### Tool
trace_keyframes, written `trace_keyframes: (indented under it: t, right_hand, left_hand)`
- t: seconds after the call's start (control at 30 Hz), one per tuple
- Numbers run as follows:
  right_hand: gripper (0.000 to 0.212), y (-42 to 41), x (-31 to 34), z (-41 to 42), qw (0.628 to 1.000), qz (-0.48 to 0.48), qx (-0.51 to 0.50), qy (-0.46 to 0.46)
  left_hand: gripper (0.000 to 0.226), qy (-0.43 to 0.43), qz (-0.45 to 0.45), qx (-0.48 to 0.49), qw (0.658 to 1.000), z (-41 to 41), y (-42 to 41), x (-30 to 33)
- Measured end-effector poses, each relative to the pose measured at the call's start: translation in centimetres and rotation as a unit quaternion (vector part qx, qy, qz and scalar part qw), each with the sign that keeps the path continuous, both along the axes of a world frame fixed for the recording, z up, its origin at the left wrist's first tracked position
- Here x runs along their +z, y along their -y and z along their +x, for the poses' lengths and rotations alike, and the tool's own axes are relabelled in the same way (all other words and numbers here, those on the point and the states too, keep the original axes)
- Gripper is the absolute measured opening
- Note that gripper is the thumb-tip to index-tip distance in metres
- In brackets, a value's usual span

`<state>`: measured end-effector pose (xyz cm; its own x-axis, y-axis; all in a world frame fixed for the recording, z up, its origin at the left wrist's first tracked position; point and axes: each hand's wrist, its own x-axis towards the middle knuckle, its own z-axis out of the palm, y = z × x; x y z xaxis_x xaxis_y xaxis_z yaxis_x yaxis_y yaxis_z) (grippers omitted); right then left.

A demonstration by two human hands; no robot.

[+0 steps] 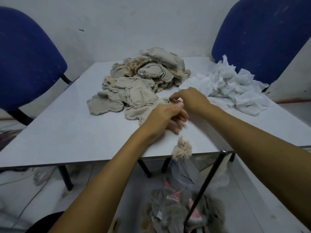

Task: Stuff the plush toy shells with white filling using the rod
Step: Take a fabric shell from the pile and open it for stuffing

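A heap of flat beige plush shells point(143, 78) lies at the middle of the white table point(67, 132). One shell point(143, 112) lies at the heap's near edge. My left hand point(165, 119) and my right hand point(191, 100) both pinch its right edge, fingers curled, close together. White filling point(235, 88) is piled at the table's right. A small beige tuft point(182, 149) sits at the table's front edge. The dark rod point(207, 185) leans against the table's front edge, its lower end among grey plush toys point(176, 211) with pink ears on the floor.
Two blue chairs stand behind the table, one at the left point(28, 61) and one at the right point(262, 36). A clear plastic bag point(185, 172) hangs below the table's front edge. A white wall is close behind.
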<state>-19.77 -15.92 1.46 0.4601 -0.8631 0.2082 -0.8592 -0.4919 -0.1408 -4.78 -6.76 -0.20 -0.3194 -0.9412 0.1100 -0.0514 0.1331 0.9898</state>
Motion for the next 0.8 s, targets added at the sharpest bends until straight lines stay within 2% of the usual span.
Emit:
trace_keyframes:
  t: [0.13,0.27,0.3,0.37,0.43,0.47,0.53,0.57,0.63,0.7,0.73,0.8]
  right_hand:
    - [0.024,-1.2,0.1,-0.6,0.989,-0.056,-0.007,0.134]
    - [0.028,-4.0,1.1,-2.3,0.975,-0.097,-0.037,0.196]
    - [0.029,-5.0,1.3,-2.7,0.971,-0.095,-0.044,0.213]
    - [0.023,-7.6,1.2,-3.0,0.961,-0.021,-0.018,0.275]
    - [0.015,-10.1,0.0,-3.0,0.940,0.087,0.006,0.329]
    - [0.011,-10.9,-0.9,-3.1,0.934,0.108,0.006,0.342]
    - [0.007,-11.6,-2.2,-3.1,0.927,0.102,-0.010,0.362]
    - [0.008,-11.7,-2.4,-3.2,0.912,0.101,-0.022,0.398]
    - [0.016,-11.7,-2.3,-3.6,0.858,0.120,-0.036,0.499]
    - [0.022,-11.6,-2.0,-3.9,0.820,0.133,-0.046,0.554]
    - [0.022,-11.6,-2.0,-4.0,0.816,0.141,-0.043,0.559]
    - [0.014,-11.5,-2.1,-3.9,0.829,0.152,-0.029,0.538]
  left_hand:
    - [0.012,-0.009,-0.077,0.083,0.994,0.4,-0.1,-0.3]
    - [0.003,0.098,-0.144,0.064,0.983,0.0,-0.8,-0.1]
    - [0.006,0.093,-0.152,0.078,0.981,-0.1,-1.1,0.0]
    - [0.020,0.065,-0.148,0.088,0.983,0.0,-1.5,0.3]
    - [0.032,0.095,-0.135,0.045,0.985,0.2,-2.0,0.3]
    - [0.036,0.117,-0.131,0.020,0.984,0.2,-2.2,0.2]
    - [0.041,0.147,-0.134,0.009,0.980,0.0,-2.7,0.2]
    - [0.040,0.153,-0.136,0.022,0.979,-0.2,-2.8,0.2]
    - [0.035,0.139,-0.144,0.061,0.978,-0.3,-3.2,0.6]
    - [0.039,0.082,-0.133,0.057,0.986,0.0,-4.0,0.9]
    - [0.042,0.078,-0.123,0.036,0.989,0.3,-4.4,0.7]
    - [0.037,0.158,-0.123,-0.013,0.980,0.4,-5.4,0.3]
